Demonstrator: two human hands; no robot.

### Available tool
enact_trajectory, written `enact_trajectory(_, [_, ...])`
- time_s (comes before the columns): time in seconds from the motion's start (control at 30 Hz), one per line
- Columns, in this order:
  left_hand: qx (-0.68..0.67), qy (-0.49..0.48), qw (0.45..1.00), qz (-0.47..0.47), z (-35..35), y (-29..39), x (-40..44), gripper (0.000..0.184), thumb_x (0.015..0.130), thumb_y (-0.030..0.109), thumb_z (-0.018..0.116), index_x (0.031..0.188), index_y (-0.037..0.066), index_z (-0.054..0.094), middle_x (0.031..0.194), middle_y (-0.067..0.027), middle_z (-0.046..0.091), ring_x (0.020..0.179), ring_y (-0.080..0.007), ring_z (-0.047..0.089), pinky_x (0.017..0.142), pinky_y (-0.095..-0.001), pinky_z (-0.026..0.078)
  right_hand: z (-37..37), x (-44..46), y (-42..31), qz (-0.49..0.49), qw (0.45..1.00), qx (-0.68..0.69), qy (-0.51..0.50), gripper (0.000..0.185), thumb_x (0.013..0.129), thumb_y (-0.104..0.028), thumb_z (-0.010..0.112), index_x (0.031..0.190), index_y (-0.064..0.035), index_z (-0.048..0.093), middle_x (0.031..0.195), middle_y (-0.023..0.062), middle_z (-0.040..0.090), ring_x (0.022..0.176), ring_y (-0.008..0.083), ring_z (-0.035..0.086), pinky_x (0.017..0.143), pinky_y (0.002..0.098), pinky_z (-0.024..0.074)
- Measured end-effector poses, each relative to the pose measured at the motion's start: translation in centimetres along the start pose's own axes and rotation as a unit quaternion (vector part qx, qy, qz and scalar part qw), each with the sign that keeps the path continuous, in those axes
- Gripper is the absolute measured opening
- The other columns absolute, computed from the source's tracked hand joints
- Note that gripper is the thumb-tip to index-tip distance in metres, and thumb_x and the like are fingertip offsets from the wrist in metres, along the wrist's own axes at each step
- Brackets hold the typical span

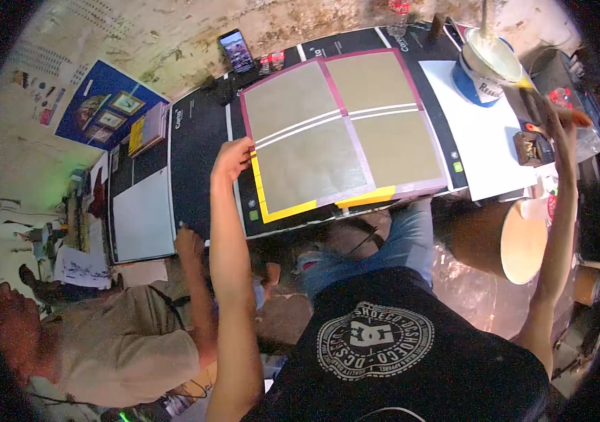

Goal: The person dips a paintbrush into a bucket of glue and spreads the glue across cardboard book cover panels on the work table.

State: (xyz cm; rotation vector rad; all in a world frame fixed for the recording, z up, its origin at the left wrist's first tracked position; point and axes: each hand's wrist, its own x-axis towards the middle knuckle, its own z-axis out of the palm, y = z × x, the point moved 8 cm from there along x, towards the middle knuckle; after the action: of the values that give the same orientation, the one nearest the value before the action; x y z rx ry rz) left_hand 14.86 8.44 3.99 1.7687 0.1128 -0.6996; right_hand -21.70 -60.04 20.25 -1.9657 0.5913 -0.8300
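Observation:
Two large greyish-tan panels lie side by side on the black-covered table, each crossed by a white band. The left panel (pixel 300 158) has purple edging and a yellow strip along its lower left; the right panel (pixel 398 141) has similar borders. My left hand (pixel 232 160) is closed at the left panel's left edge, fingers curled on it. Far to the right, my right hand (pixel 560 130) reaches past a white-and-blue bucket (pixel 479 81), close to an orange-brown object (pixel 575 117). Its fingers are dark and blurred, so whether it holds anything is unclear.
A white sheet (pixel 479 148) lies under the bucket. A phone (pixel 236 50) leans against the wall at the back. A small dark box (pixel 527 149) sits near my right forearm, above a round brown drum (pixel 518 243). Another person (pixel 124 344) is at the left.

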Motion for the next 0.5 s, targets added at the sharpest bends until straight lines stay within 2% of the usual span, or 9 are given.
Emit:
enact_trajectory(0.03, [0.016, -0.004, 1.000, -0.006, -0.7, -0.1, 0.0, 0.021, 0.079, 0.026, 0.062, 0.091, 0.008, 0.061, 0.084, -0.0017, 0.061, 0.072, -0.0119, 0.056, 0.063, -0.0274, 0.043, -0.8, -1.8, -0.2, -0.045, 0.998, -0.013, 0.045, 0.034, 0.091, -0.031, 0.062, 0.108, -0.0013, 0.063, 0.086, -0.0021, 0.054, 0.076, 0.0060, 0.045, 0.067, 0.0218, 0.0367])
enact_trajectory(0.13, [0.072, 0.031, 0.996, -0.043, -3.7, -0.5, -0.4, 0.024, 0.079, 0.029, 0.062, 0.092, 0.008, 0.061, 0.087, -0.0013, 0.061, 0.075, -0.0126, 0.057, 0.065, -0.0279, 0.043, -4.7, -4.3, 4.4, 0.018, 0.998, -0.004, 0.056, 0.031, 0.089, -0.026, 0.065, 0.107, -0.0016, 0.061, 0.091, 0.0040, 0.063, 0.081, 0.0107, 0.056, 0.071, 0.0229, 0.0457])
enact_trajectory(0.2, [0.064, 0.076, 0.993, -0.063, -5.6, -0.6, -1.4, 0.018, 0.077, 0.024, 0.064, 0.086, 0.009, 0.063, 0.081, -0.0015, 0.061, 0.069, -0.0123, 0.057, 0.060, -0.0243, 0.038, -8.0, -5.1, 8.6, 0.086, 0.994, -0.061, -0.013, 0.034, 0.089, -0.025, 0.065, 0.110, 0.0003, 0.058, 0.092, 0.0044, 0.062, 0.082, 0.0109, 0.056, 0.071, 0.0228, 0.0451])
enact_trajectory(0.27, [0.085, 0.097, 0.989, -0.072, -9.3, -2.1, -0.4, 0.021, 0.075, 0.027, 0.065, 0.083, 0.008, 0.063, 0.080, -0.0025, 0.061, 0.068, -0.0128, 0.057, 0.058, -0.0259, 0.038, -9.5, -6.9, 10.1, 0.122, 0.990, -0.065, -0.012, 0.035, 0.089, -0.024, 0.065, 0.111, 0.0016, 0.057, 0.090, 0.0037, 0.060, 0.080, 0.0100, 0.055, 0.069, 0.0224, 0.0434])
enact_trajectory(0.33, [0.209, 0.156, 0.958, -0.116, -13.0, -3.1, 0.0, 0.025, 0.075, 0.031, 0.066, 0.080, 0.006, 0.062, 0.081, -0.0048, 0.062, 0.070, -0.0117, 0.057, 0.058, -0.0290, 0.038, -9.2, -9.1, 8.6, 0.101, 0.993, -0.019, 0.051, 0.036, 0.088, -0.025, 0.066, 0.112, 0.0011, 0.058, 0.087, 0.0012, 0.057, 0.075, 0.0076, 0.050, 0.064, 0.0216, 0.0392])
enact_trajectory(0.37, [0.250, 0.156, 0.947, -0.126, -13.6, -3.4, -0.1, 0.038, 0.073, 0.034, 0.069, 0.085, -0.001, 0.065, 0.090, -0.0141, 0.066, 0.080, -0.0187, 0.063, 0.065, -0.0362, 0.047, -8.4, -10.0, 7.0, 0.075, 0.994, 0.003, 0.080, 0.037, 0.088, -0.026, 0.066, 0.112, 0.0003, 0.058, 0.085, -0.0003, 0.055, 0.072, 0.0062, 0.046, 0.062, 0.0211, 0.0363])
enact_trajectory(0.4, [0.357, 0.215, 0.908, -0.040, -15.5, -2.1, 1.3, 0.041, 0.073, 0.034, 0.070, 0.090, -0.003, 0.064, 0.094, -0.0168, 0.066, 0.085, -0.0220, 0.064, 0.070, -0.0373, 0.048, -7.5, -10.9, 5.4, 0.048, 0.993, 0.023, 0.106, 0.038, 0.088, -0.027, 0.066, 0.113, -0.0004, 0.059, 0.083, -0.0018, 0.053, 0.069, 0.0048, 0.043, 0.059, 0.0206, 0.0335])
enact_trajectory(0.47, [0.536, 0.315, 0.771, 0.138, -17.4, 0.3, 4.3, 0.049, 0.073, 0.034, 0.071, 0.100, -0.006, 0.064, 0.102, -0.0222, 0.066, 0.096, -0.0286, 0.065, 0.080, -0.0394, 0.051, -8.5, -11.9, 5.7, 0.068, 0.994, -0.012, 0.087, 0.038, 0.088, -0.028, 0.066, 0.115, -0.0012, 0.059, 0.085, -0.0014, 0.055, 0.069, 0.0048, 0.044, 0.060, 0.0201, 0.0333])
enact_trajectory(0.5, [0.502, 0.308, 0.779, 0.213, -12.7, 4.0, 2.6, 0.052, 0.073, 0.034, 0.071, 0.107, -0.006, 0.062, 0.106, -0.0228, 0.064, 0.101, -0.0317, 0.063, 0.087, -0.0394, 0.049, -6.8, -12.4, 2.6, 0.066, 0.994, -0.008, 0.083, 0.037, 0.089, -0.027, 0.064, 0.116, -0.0009, 0.059, 0.087, -0.0012, 0.056, 0.070, 0.0050, 0.044, 0.060, 0.0195, 0.0329])
